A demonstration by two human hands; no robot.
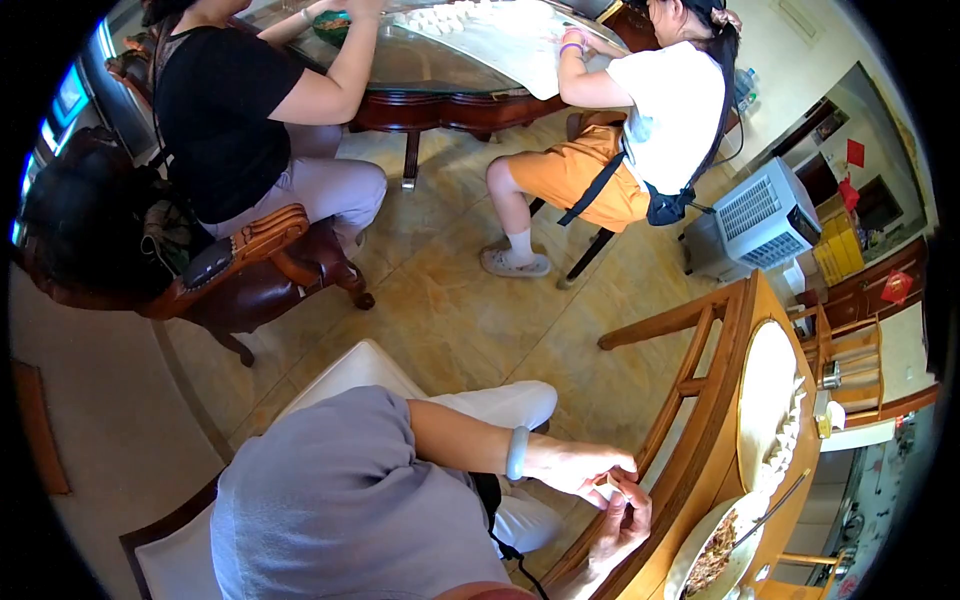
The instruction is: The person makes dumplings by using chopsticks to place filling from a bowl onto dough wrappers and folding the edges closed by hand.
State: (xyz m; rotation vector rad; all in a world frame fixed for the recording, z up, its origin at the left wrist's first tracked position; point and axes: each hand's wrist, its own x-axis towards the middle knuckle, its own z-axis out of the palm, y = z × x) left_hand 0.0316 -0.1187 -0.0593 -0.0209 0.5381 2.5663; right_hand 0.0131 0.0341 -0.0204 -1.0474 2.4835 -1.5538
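My left hand (pixel 585 468), with a pale bangle (pixel 517 452) at its wrist, is closed at the fingertips on a small whitish dumpling (pixel 606 487). My right hand (pixel 622 525) meets it from below, its fingers pinching the same dumpling. Fingers cover most of the dumpling, so its shape is only partly seen. Both hands are just off the edge of a wooden table (pixel 690 470). Nearest them on it is a bowl of brown minced filling (pixel 712 560), with a chopstick-like stick (pixel 785 510) resting in it.
A round pale board (pixel 765 390) lies farther along the table, with a row of white dumplings (pixel 785 440) at its edge. Two people sit at a glass-topped table (pixel 450 75) bearing white pieces and a green bowl (pixel 331 28). An air cooler (pixel 765 215) stands beyond.
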